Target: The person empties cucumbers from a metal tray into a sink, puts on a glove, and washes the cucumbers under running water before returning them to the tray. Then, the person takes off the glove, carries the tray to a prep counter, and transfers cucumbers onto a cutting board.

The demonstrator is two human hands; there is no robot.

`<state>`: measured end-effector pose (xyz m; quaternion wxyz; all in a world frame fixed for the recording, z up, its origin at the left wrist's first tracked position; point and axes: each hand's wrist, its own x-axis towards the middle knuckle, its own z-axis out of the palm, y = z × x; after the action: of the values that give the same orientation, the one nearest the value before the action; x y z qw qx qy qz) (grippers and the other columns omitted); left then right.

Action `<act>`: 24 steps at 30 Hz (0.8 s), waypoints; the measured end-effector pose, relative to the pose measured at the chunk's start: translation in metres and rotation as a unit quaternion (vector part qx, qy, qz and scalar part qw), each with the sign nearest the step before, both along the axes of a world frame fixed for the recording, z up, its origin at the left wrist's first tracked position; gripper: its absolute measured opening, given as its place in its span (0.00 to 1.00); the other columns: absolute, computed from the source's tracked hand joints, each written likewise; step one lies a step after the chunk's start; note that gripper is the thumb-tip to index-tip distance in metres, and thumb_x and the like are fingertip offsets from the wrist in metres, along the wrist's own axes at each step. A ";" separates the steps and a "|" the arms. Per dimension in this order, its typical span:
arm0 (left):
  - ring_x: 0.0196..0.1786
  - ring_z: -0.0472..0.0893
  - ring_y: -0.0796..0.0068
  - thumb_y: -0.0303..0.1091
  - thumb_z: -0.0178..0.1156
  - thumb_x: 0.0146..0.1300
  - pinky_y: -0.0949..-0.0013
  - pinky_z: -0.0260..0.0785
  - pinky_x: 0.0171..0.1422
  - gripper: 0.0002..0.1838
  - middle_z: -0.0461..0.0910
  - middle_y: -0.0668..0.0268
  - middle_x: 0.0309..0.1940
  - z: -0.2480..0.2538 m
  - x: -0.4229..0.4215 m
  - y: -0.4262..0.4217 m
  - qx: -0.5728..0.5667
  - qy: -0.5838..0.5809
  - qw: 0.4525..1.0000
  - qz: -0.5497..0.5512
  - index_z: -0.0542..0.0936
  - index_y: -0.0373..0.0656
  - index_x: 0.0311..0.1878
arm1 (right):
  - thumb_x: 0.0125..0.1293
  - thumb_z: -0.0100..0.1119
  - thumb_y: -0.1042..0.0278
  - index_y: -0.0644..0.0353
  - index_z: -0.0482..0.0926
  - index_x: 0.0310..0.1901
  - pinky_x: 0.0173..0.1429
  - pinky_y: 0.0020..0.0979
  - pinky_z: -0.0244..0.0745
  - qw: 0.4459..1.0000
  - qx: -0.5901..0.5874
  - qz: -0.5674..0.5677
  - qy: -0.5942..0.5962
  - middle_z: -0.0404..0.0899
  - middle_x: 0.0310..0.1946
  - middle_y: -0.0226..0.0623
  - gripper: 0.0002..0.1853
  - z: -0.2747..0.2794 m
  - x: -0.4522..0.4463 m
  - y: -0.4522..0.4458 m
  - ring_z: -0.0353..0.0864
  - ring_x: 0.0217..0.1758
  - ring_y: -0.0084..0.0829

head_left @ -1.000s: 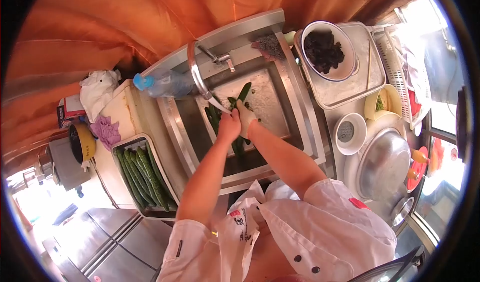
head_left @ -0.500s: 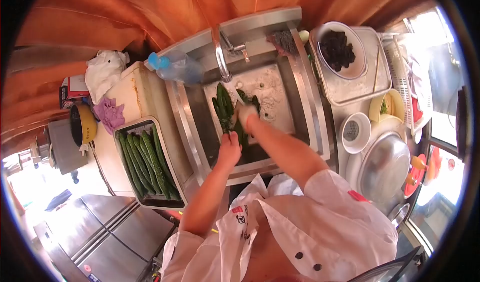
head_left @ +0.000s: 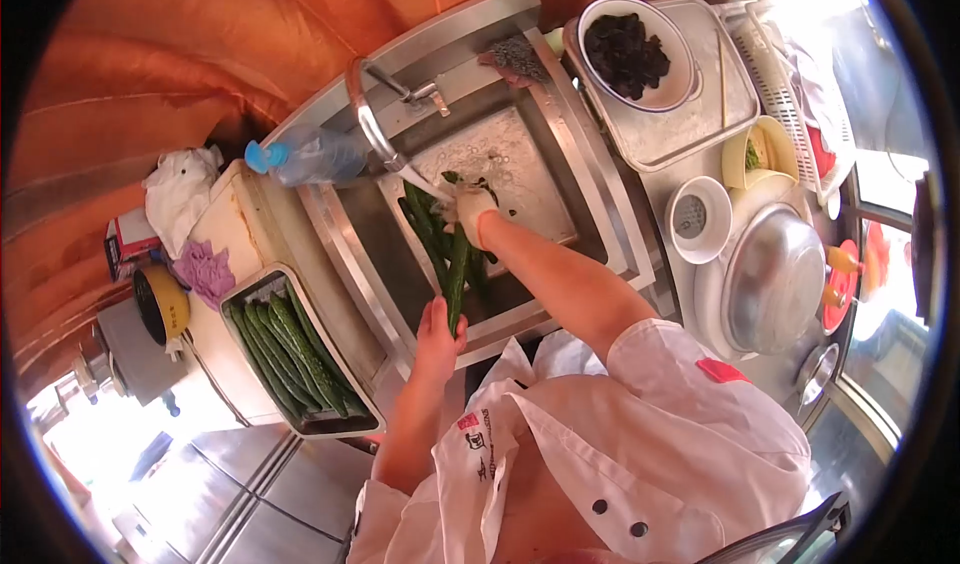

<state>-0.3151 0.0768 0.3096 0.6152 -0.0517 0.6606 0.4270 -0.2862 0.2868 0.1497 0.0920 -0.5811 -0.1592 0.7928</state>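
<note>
At the far left, a yellow container (head_left: 160,304) with a dark inside sits beside a purple cloth (head_left: 205,272). A white bundle (head_left: 182,189) lies just above the cloth on the pale desk (head_left: 240,229). Below them, a rectangular tray (head_left: 345,425) holds several dark green cucumbers (head_left: 290,354) lying side by side. A clear bottle (head_left: 320,156) with a blue cap leans over by the upper left corner of the metal sink (head_left: 598,179).

The curved tap (head_left: 368,124) reaches over the sink, and a stream of water (head_left: 427,184) runs down beside the right hand. More loose cucumbers (head_left: 425,229) lie inside, near the hands. The bare left hand (head_left: 435,339), fingers closed, grips the lower end of a long cucumber (head_left: 457,289) over the near side of the sink. The right hand (head_left: 472,209), in what looks like a pale glove, is clamped around its upper part; some fingers are hidden.

Farther right, a metal tray (head_left: 690,129) carries a white bowl (head_left: 625,56) of dark pieces. Next come a white round tub (head_left: 700,219), a cream container (head_left: 760,159) with something green inside, a shiny metal dome (head_left: 775,279) and a white slotted basket (head_left: 760,74).
</note>
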 end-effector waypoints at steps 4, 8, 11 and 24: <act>0.18 0.64 0.79 0.56 0.47 0.79 0.75 0.55 0.21 0.19 0.71 0.68 0.24 -0.017 -0.003 -0.031 0.003 0.032 0.999 0.041 0.71 0.49 0.49 | 0.79 0.43 0.56 0.56 0.67 0.36 0.36 0.42 0.78 0.972 -0.157 -0.123 0.123 0.66 0.22 0.31 0.15 0.027 0.009 0.006 0.70 0.23 0.32; 0.20 0.65 0.81 0.57 0.48 0.78 0.76 0.56 0.22 0.20 0.71 0.70 0.25 -0.025 -0.016 -0.043 -0.015 0.070 0.995 0.063 0.71 0.49 0.49 | 0.81 0.39 0.50 0.57 0.67 0.36 0.56 0.48 0.77 0.926 -0.228 -0.174 0.247 0.69 0.31 0.35 0.20 0.076 0.017 0.005 0.75 0.38 0.39; 0.23 0.67 0.82 0.58 0.48 0.78 0.77 0.57 0.23 0.21 0.72 0.70 0.26 -0.029 -0.020 -0.048 -0.015 0.088 0.995 0.051 0.71 0.49 0.50 | 0.81 0.39 0.44 0.60 0.71 0.40 0.55 0.47 0.76 0.926 -0.198 -0.160 0.279 0.74 0.36 0.37 0.25 0.076 0.018 -0.004 0.74 0.38 0.38; 0.37 0.75 0.81 0.49 0.47 0.80 0.75 0.72 0.41 0.21 0.76 0.66 0.39 -0.013 -0.023 -0.060 0.056 0.296 0.952 -0.051 0.67 0.39 0.60 | 0.81 0.41 0.46 0.59 0.77 0.49 0.63 0.41 0.75 0.946 -0.164 -0.115 0.254 0.82 0.42 0.41 0.23 0.029 0.024 0.004 0.82 0.48 0.40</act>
<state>-0.3381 0.0163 0.2963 0.4153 0.1449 0.7898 0.4275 -0.2626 0.2904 0.1787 0.1226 -0.3822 0.0696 0.9133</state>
